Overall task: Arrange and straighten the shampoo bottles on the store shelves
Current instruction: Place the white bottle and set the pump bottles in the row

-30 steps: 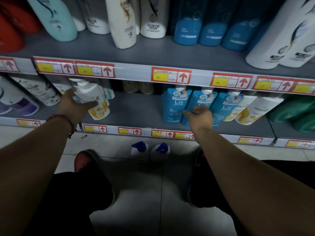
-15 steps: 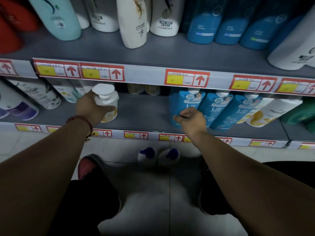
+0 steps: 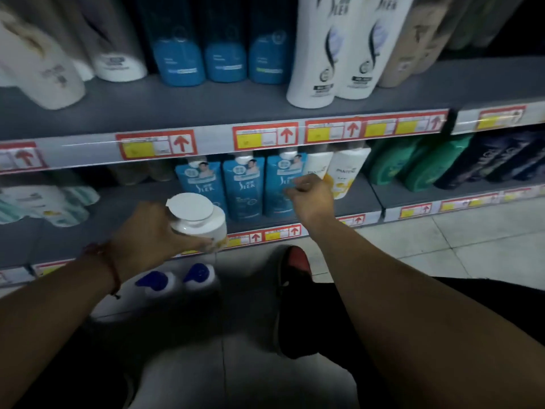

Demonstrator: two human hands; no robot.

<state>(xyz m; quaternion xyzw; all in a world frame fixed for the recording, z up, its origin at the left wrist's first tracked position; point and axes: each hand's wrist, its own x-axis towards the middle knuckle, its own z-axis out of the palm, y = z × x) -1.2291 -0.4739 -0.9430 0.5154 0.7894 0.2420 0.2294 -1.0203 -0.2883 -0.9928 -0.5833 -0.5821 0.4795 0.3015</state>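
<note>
My left hand (image 3: 141, 231) grips a white pump bottle (image 3: 200, 222) with a yellow label, held at the front edge of the lower shelf (image 3: 132, 208), its flat cap facing me. My right hand (image 3: 312, 199) has curled fingers and sits against the front of the third of three blue Sleek bottles (image 3: 244, 190). Nothing shows inside its fingers. Two white Pantene bottles (image 3: 345, 172) stand just right of that hand, partly hidden by it.
Two blue-capped bottles (image 3: 153, 283) stand on the floor below the shelf. Green bottles (image 3: 413, 163) and dark bottles (image 3: 486, 160) fill the lower shelf to the right. Tall white bottles (image 3: 321, 54) and blue ones line the upper shelf. My shoe (image 3: 298, 258) is near the shelf base.
The view has swung right. My left hand has carried the white pump bottle rightward, up to the blue bottles. My right hand has shifted from the first blue bottles to the third.
</note>
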